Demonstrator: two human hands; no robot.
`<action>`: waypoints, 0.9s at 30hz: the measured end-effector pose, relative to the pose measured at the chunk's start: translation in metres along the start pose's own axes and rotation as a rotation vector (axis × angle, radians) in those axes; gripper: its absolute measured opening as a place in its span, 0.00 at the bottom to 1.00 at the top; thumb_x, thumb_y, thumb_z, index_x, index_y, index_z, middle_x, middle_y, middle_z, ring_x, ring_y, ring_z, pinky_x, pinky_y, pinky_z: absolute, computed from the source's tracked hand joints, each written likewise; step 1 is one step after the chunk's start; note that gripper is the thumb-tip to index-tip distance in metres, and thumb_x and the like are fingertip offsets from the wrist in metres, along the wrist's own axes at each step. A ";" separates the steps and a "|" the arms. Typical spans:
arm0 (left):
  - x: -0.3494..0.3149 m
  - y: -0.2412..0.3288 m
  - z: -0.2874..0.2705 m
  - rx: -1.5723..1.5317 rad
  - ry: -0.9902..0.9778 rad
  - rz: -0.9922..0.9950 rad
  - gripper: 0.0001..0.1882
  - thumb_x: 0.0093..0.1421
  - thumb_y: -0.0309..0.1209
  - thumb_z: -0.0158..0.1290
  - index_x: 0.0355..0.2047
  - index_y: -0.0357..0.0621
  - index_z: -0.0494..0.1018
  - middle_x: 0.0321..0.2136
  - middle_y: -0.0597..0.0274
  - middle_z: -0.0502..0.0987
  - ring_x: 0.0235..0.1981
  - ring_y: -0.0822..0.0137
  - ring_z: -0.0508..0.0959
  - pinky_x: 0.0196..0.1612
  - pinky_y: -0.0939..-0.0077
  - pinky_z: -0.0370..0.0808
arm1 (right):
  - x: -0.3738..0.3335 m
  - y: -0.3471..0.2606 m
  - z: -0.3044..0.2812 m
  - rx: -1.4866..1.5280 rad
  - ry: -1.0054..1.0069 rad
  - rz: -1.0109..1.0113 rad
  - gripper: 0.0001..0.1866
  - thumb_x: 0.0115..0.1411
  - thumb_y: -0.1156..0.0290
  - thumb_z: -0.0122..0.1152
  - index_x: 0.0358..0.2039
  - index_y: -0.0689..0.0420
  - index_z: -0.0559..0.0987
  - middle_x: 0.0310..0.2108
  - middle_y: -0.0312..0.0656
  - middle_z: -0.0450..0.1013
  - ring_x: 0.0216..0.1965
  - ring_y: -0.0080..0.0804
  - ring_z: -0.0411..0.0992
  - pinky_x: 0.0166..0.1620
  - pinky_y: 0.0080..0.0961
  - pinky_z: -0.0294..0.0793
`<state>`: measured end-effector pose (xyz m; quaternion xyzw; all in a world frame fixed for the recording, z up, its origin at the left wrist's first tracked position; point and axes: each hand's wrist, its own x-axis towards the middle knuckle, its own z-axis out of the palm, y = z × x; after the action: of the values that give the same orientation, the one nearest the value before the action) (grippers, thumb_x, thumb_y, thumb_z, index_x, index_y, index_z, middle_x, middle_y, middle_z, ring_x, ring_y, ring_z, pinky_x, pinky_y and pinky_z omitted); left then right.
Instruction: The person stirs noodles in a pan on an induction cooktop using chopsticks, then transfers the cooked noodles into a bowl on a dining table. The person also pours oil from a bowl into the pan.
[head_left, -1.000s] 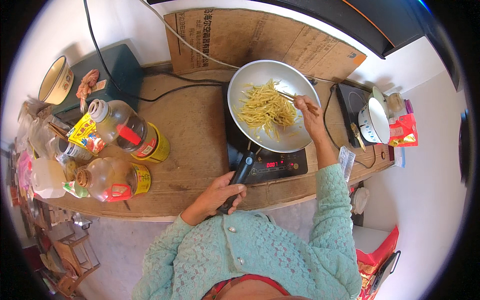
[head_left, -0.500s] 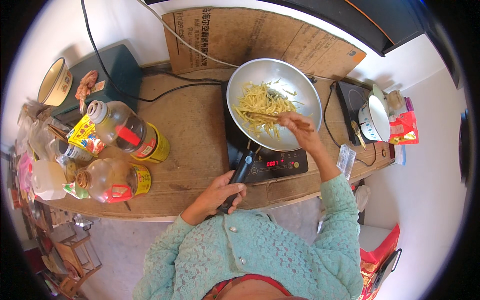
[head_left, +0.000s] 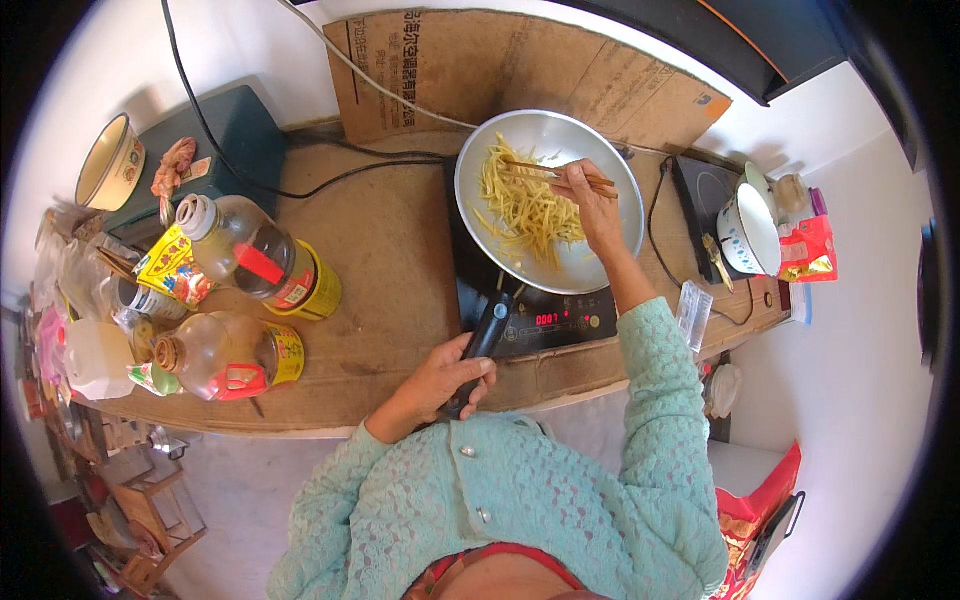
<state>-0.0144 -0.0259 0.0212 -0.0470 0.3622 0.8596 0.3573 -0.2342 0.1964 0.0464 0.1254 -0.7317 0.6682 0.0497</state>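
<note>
A silvery wok [head_left: 610, 240] stands on a black induction cooker [head_left: 550, 338] with lit red digits. Pale yellow shredded strips, which look like potato, [head_left: 530, 212] lie in the wok, mostly over its left and middle. My left hand [head_left: 449, 379] is closed around the wok's black handle [head_left: 490, 332], which slants down toward me. Above the wok's right half, my right hand [head_left: 592, 205] grips a pair of wooden chopsticks [head_left: 535, 172]. Their tips point left and reach the far side of the strips.
Two large brown-tinted plastic bottles [head_left: 225, 358] stand at the left, near a dark green box [head_left: 235, 150] bearing a cream bowl [head_left: 112, 165]. A cardboard sheet [head_left: 520, 70] leans behind the wok. A second black cooker [head_left: 700, 200] and a white bowl [head_left: 750, 235] are at the right. Black cords cross the table.
My right hand has moved up and away from me with the chopsticks, to the far part of the wok. The strips have shifted toward the near side. My left hand keeps its hold.
</note>
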 end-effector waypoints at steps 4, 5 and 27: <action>-0.002 0.004 0.000 -0.005 0.003 -0.014 0.14 0.59 0.29 0.50 0.43 0.39 0.61 0.28 0.60 0.70 0.17 0.75 0.69 0.13 0.81 0.70 | -0.010 -0.001 -0.037 0.034 -0.038 0.181 0.16 0.63 0.59 0.52 0.30 0.61 0.75 0.30 0.38 0.71 0.34 0.24 0.71 0.41 0.23 0.77; -0.003 0.005 0.000 -0.010 0.007 -0.016 0.14 0.59 0.29 0.50 0.43 0.39 0.61 0.28 0.60 0.70 0.17 0.75 0.69 0.13 0.81 0.70 | -0.016 -0.013 -0.044 0.002 -0.040 0.201 0.16 0.63 0.59 0.51 0.30 0.61 0.75 0.30 0.38 0.71 0.34 0.25 0.72 0.41 0.23 0.77; -0.003 0.007 0.004 -0.010 0.019 -0.022 0.15 0.59 0.29 0.50 0.44 0.39 0.61 0.28 0.60 0.70 0.18 0.76 0.70 0.13 0.81 0.70 | -0.063 -0.052 -0.104 -0.209 0.065 0.217 0.20 0.63 0.57 0.51 0.35 0.65 0.76 0.32 0.46 0.74 0.35 0.32 0.74 0.39 0.28 0.77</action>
<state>-0.0159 -0.0284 0.0291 -0.0608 0.3608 0.8568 0.3633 -0.1704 0.3031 0.0922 0.0181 -0.8045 0.5936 0.0136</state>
